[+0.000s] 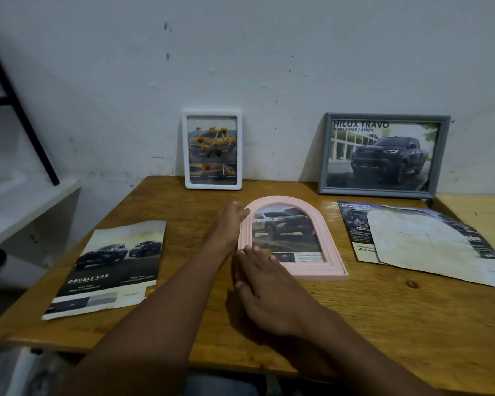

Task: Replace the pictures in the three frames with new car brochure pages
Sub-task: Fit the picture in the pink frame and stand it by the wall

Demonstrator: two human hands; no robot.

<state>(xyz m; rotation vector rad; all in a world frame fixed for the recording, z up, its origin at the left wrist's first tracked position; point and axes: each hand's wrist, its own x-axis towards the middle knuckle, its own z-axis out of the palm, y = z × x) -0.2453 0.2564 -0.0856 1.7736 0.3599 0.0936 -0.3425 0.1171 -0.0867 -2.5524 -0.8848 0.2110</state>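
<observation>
Pink arched frame lies flat, face up, in the middle of the desk, with a car picture showing behind its window; from my seat at the controls that reads as the last of the three. The white frame and the grey frame both lean upright against the wall at the back, each with a truck page inside; I judge those two done, though I cannot tell for sure that their pictures are the new ones. A brochure page with a piece missing from its corner lies to the left; another page lies to the right under a pale sheet of paper; these look like leftovers.

What seems left is to stand the pink frame up beside the others.

Both hands are at that frame's left side. My left hand reaches to the upper left curve, fingers stretched out and touching the rim; my right hand lies flat over the lower left corner, fingers straight and together; neither hand pinches anything that I can see.
</observation>
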